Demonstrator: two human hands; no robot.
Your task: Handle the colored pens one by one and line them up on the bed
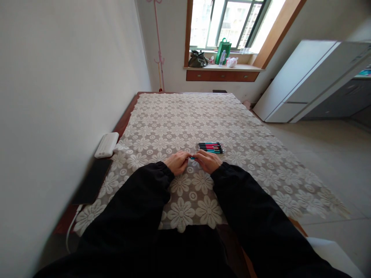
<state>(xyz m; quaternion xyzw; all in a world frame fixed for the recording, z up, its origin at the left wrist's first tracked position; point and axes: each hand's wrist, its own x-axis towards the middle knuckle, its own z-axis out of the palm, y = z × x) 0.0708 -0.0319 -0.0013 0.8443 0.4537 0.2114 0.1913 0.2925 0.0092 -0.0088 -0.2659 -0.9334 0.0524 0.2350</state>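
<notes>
My left hand (177, 162) and my right hand (206, 160) meet low over the lace tablecloth (181, 184), fingers bent in a pinch. Between their fingertips shows a short length of a blue pen (192, 157); the fingers hide the rest of it. Just beyond my right hand lies a row of several pens (209, 146), side by side and pointing across the table. Black, red and blue show on their barrels. The nearest one is blue and lies close to the right knuckles.
On the left edge, by the wall, are a white power bank (106, 145) and a dark flat device (92, 181) with a white cable (69, 227). Farther off are a pink coat stand (158, 42), a windowsill with a green bag (223, 52), and a white fridge (295, 81).
</notes>
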